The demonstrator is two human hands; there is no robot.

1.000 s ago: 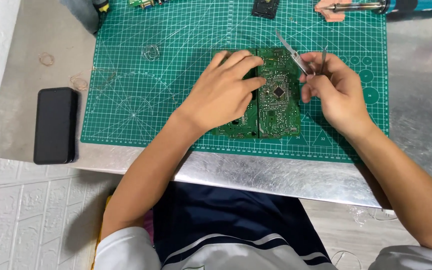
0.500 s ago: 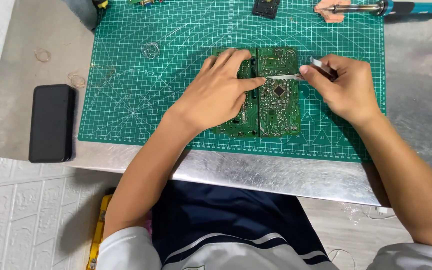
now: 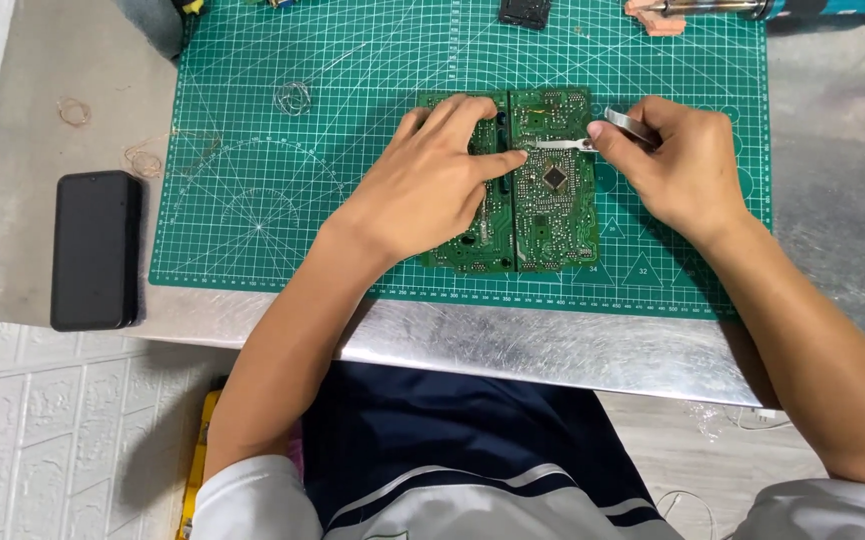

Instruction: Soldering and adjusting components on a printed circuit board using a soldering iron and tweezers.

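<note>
Nearest the person, the metal counter (image 3: 553, 345) edge runs across, with a black phone (image 3: 96, 250) lying at its left end beside the green mat (image 3: 283, 230). On the mat lies the green board (image 3: 543, 200), flat, near the mat's front edge. The left hand (image 3: 433, 185) rests palm down on the board's left half, fingers spread and loosely curled, pressing it and gripping nothing; its forefinger tip reaches the board's middle seam. The right hand (image 3: 683, 165) sits just right of the board, fingers pinched shut on metal tweezers (image 3: 593, 138), whose tips lie over the board's upper part, close to the left forefinger. Farther back, a small wire coil (image 3: 293, 97) lies on the mat, and a soldering iron (image 3: 713, 8) lies at the far edge.
</note>
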